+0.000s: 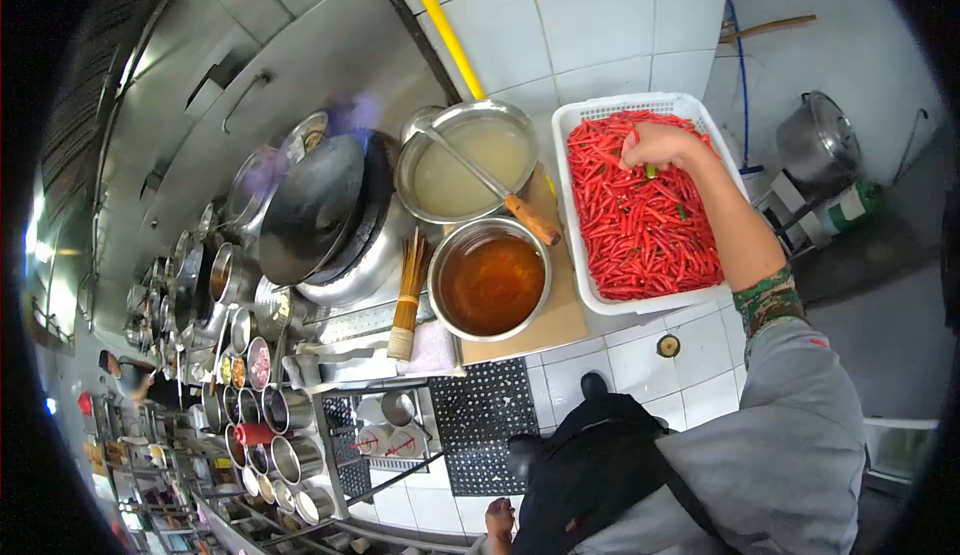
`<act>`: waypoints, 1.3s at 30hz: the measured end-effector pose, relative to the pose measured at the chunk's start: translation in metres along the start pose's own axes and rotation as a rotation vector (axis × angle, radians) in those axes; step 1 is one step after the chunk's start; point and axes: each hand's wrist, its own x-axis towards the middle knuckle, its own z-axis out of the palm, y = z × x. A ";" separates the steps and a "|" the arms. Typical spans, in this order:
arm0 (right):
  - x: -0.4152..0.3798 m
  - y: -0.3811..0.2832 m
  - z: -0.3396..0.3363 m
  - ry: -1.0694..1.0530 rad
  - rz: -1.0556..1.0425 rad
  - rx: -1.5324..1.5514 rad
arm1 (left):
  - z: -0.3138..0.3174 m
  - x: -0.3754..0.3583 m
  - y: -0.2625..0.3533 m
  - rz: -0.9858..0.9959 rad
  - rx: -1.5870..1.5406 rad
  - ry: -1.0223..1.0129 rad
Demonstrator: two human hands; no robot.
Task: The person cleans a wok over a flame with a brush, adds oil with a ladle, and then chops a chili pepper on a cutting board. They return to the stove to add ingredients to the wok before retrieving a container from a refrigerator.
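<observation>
A white plastic basket [570, 255] is heaped with red chili peppers [650, 245], a few green bits among them. My right hand [660, 147] reaches into the far part of the heap, fingers curled and pinched on a red chili. Part of the grip is hidden by the hand itself. Low beside my dark apron hangs my left hand [500, 518], small in view with its fingers curled in; I see nothing in it. It is apart from the counter.
Left of the basket stand a pot of cloudy liquid [450, 180] with a wooden-handled ladle [530, 218] across it, and a pot of reddish-brown liquid [493, 285]. A bamboo brush [408, 300], a black wok [315, 210] and several metal containers [295, 458] lie further left. A person [130, 380] is in the distance.
</observation>
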 end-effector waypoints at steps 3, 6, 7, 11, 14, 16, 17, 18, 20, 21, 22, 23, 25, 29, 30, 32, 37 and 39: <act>-0.027 0.029 0.000 0.034 -0.042 0.148 | 0.001 0.008 0.011 0.077 0.051 -0.017; -0.040 0.045 0.004 0.112 -0.080 -0.143 | 0.001 0.010 0.009 0.218 0.058 -0.075; -0.039 0.046 0.002 0.132 -0.081 -0.224 | -0.003 0.015 -0.003 0.313 0.145 -0.102; -0.037 0.018 0.005 0.355 -0.273 -0.466 | -0.019 0.032 -0.043 0.537 0.444 -0.156; 0.011 0.025 0.023 0.574 -0.443 -0.395 | -0.028 0.033 -0.044 0.234 0.560 -0.239; 0.020 0.008 0.027 0.528 -0.393 -0.419 | -0.034 0.030 -0.046 0.153 0.600 -0.253; 0.023 -0.001 0.028 0.503 -0.368 -0.431 | -0.037 0.029 -0.046 0.139 0.611 -0.252; 0.025 -0.006 0.028 0.494 -0.291 -0.482 | -0.037 0.022 -0.042 0.019 0.438 -0.201; 0.030 -0.014 0.029 0.471 -0.138 -0.588 | -0.031 -0.012 0.017 -0.219 0.083 -0.098; 0.036 -0.014 0.029 0.479 -0.094 -0.597 | -0.028 -0.015 0.020 -0.242 0.020 -0.065; 0.043 -0.012 0.029 0.487 -0.049 -0.605 | -0.028 -0.014 0.013 -0.229 0.006 -0.051; 0.050 -0.012 0.026 0.497 -0.007 -0.616 | -0.025 -0.013 0.002 -0.201 0.032 -0.053; 0.051 -0.012 0.012 0.574 -0.035 -0.545 | -0.023 -0.012 -0.010 -0.143 0.124 -0.076; 0.056 0.001 0.006 0.410 -0.119 -0.615 | -0.013 -0.014 -0.041 -0.078 0.265 -0.127; 0.055 0.003 0.006 0.324 -0.140 -0.654 | -0.011 -0.014 -0.046 -0.070 0.288 -0.137; 0.057 0.006 0.011 0.311 -0.131 -0.667 | -0.006 -0.011 -0.053 -0.051 0.332 -0.156; 0.058 0.015 0.005 0.301 -0.181 -0.678 | -0.015 -0.003 -0.063 0.024 0.411 -0.190; 0.051 0.016 -0.006 0.322 -0.233 -0.604 | -0.021 0.006 -0.069 0.082 0.458 -0.203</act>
